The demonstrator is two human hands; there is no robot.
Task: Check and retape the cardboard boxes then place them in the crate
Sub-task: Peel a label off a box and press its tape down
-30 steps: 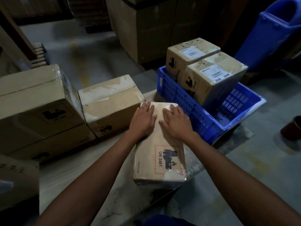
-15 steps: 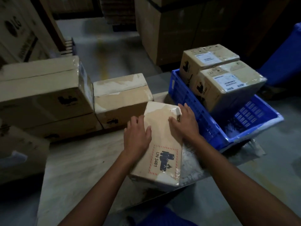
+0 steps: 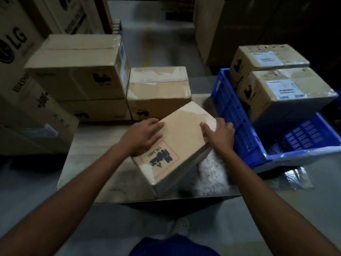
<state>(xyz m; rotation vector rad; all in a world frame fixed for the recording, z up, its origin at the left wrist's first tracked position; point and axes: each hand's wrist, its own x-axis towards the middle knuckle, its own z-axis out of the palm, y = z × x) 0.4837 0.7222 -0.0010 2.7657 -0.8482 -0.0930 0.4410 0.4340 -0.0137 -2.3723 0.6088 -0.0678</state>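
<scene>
Both on box (image 3: 182,133): left hand (image 3: 142,137) flat atop, right hand (image 3: 219,134) round corner.

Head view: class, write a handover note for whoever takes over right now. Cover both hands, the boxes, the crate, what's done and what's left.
Left hand: flat on top of the UN 3481 box, fingers straight.
Right hand: grips that box's far right corner.
The box sits askew on the table, beside the blue crate.
Done: rear box and front box are in the crate.
Left: crate this box. Then handle the stacked pair and the single box behind it; their tape state is unclear.
</scene>
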